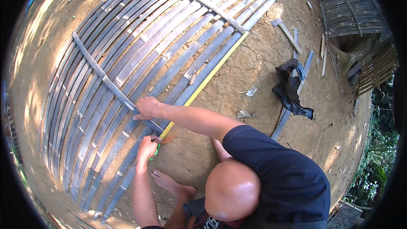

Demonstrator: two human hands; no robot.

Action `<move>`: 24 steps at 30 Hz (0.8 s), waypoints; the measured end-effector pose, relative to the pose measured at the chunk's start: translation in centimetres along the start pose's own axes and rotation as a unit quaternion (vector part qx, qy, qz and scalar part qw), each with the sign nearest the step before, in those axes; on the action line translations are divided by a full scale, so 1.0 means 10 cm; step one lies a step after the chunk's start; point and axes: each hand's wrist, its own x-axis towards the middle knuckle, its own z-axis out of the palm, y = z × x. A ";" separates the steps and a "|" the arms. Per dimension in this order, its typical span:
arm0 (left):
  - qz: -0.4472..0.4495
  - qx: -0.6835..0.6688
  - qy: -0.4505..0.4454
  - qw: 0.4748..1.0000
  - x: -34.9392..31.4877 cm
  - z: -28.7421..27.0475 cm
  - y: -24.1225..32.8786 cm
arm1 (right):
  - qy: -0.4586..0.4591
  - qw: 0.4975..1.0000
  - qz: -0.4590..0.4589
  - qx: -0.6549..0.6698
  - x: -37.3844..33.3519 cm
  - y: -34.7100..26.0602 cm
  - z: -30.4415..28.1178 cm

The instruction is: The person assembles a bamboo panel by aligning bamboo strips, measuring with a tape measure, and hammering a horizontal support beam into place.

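Note:
A large panel of split bamboo slats point(140, 46) lies on the ground, tied together by crosspieces. A yellow tape measure point(203, 85) is stretched along its right edge, from the far crosspiece point(203, 2) to the near one. My left hand point(148, 147) is closed around the tape's green case at the near corner; the fingers hide most of it. My right hand point(148, 108) is closed over the near bamboo crosspiece point(101, 74) close to its right end, thumb and fingers on either side of it.
A black plastic bag point(292, 87) lies over bamboo strips point(280, 125) to the right. A hatchet-like tool point(288, 36) rests beyond it. Another slatted bamboo panel point(354, 12) stands at the far right. My bare foot point(171, 184) and knee point(233, 188) are near the panel's corner.

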 end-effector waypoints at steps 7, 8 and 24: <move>0.043 -0.013 0.034 0.998 -0.11 -0.06 -0.02 | 0.290 0.909 0.049 0.295 -0.80 0.36 -0.90; 0.054 -0.019 0.038 0.998 -0.12 -0.09 0.01 | 0.345 0.874 0.074 0.334 -1.05 0.46 -1.04; 0.159 -0.119 0.081 0.977 -0.82 -1.43 0.13 | 0.360 0.812 0.265 0.375 -2.80 0.62 -0.93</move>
